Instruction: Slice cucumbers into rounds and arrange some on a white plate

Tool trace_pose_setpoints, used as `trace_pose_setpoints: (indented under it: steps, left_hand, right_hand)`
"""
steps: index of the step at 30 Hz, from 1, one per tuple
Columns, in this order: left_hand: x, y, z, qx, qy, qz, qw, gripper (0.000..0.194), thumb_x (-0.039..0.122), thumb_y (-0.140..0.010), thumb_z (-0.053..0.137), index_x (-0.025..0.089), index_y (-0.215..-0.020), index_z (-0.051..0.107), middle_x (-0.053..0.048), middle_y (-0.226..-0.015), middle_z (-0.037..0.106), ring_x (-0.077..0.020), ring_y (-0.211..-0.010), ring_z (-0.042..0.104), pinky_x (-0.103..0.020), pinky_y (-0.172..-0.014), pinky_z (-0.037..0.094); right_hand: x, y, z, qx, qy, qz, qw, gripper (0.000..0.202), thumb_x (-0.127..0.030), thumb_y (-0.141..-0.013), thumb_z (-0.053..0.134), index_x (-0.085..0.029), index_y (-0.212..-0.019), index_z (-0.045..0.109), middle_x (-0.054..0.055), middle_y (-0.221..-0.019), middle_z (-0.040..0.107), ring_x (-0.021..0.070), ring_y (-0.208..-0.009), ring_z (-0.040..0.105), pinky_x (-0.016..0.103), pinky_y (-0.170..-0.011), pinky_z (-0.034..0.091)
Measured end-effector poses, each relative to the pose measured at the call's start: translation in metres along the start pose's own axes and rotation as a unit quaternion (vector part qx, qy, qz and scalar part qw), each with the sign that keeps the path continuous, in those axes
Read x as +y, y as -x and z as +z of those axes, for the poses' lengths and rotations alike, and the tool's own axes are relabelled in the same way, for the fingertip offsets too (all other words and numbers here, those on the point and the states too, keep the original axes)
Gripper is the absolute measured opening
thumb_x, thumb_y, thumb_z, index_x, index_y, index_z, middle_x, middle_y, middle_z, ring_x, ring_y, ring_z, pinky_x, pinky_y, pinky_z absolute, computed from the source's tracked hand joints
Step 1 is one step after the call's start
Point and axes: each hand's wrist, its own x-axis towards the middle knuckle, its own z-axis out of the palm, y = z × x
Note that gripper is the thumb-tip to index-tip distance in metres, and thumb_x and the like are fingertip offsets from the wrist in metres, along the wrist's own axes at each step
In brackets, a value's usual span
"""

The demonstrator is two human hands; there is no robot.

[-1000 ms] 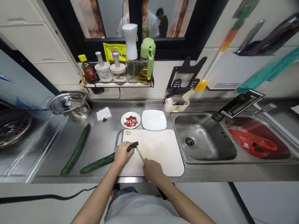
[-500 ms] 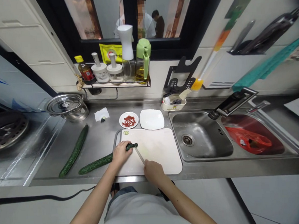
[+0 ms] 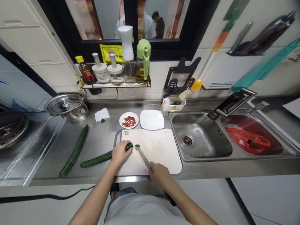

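Knife (image 3: 143,156) now off cuke (image 3: 98,159), plate (image 3: 152,119) nr

Even indoor light, soft glare on the steel counter (image 3: 51,145), highlights in the sink (image 3: 206,145), stretched edges, dark upper-right corner.

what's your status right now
Left hand grips cucumber. Right hand holds knife, tip by cut-off cucumber end. Cucumber slices in far-left corner of cutting board, clear of knife.
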Motion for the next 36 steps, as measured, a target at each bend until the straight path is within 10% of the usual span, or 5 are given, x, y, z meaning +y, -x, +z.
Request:
trace_pose_setpoints:
  steps: [12, 22, 29, 36]
  left_hand:
    - [0.002, 0.001, -0.001, -0.001, -0.012, 0.016, 1.000, 0.034, 0.033, -0.078, 0.060, 0.025, -0.111, 0.062, -0.005, -0.108, 0.066, -0.0240, -0.101, 0.057, -0.036, -0.088, 0.044]
    - [0.040, -0.016, 0.010, -0.029, -0.056, 0.130, 0.990, 0.036, 0.028, -0.072, 0.069, 0.028, -0.107, 0.064, -0.006, -0.102, 0.064, -0.0281, -0.105, 0.051, -0.057, -0.112, 0.007]
    - [0.051, -0.027, 0.011, -0.060, -0.062, 0.117, 0.989, 0.017, 0.024, -0.077, 0.060, 0.025, -0.092, 0.068, -0.004, -0.090, 0.067, -0.0227, -0.098, 0.055, -0.050, -0.112, 0.011]
    - [0.003, -0.063, -0.008, 0.085, 0.152, -0.062, 0.983, 0.033, 0.026, -0.072, 0.064, 0.021, -0.104, 0.067, -0.005, -0.100, 0.068, -0.0201, -0.094, 0.060, -0.034, -0.089, 0.044]
  right_hand:
    - [0.016, 0.005, -0.011, 0.005, -0.033, 0.025, 0.999, 0.029, -0.019, -0.092, 0.032, -0.015, -0.102, 0.059, 0.010, -0.092, 0.068, 0.0205, -0.086, 0.062, 0.027, -0.065, 0.035]
    - [0.027, 0.007, -0.020, 0.018, -0.045, 0.049, 0.998, 0.028, -0.023, -0.092, 0.031, -0.018, -0.099, 0.058, 0.009, -0.090, 0.068, 0.0183, -0.081, 0.062, 0.026, -0.061, 0.030]
    - [0.039, 0.007, -0.016, 0.026, -0.074, 0.074, 0.994, 0.028, -0.026, -0.093, 0.032, -0.018, -0.097, 0.059, 0.008, -0.091, 0.068, 0.0169, -0.082, 0.060, 0.024, -0.061, 0.028]
    - [0.041, 0.003, -0.021, 0.023, -0.088, 0.071, 0.993, 0.029, -0.024, -0.093, 0.032, -0.018, -0.097, 0.059, 0.008, -0.090, 0.067, 0.0162, -0.081, 0.059, 0.024, -0.060, 0.027]
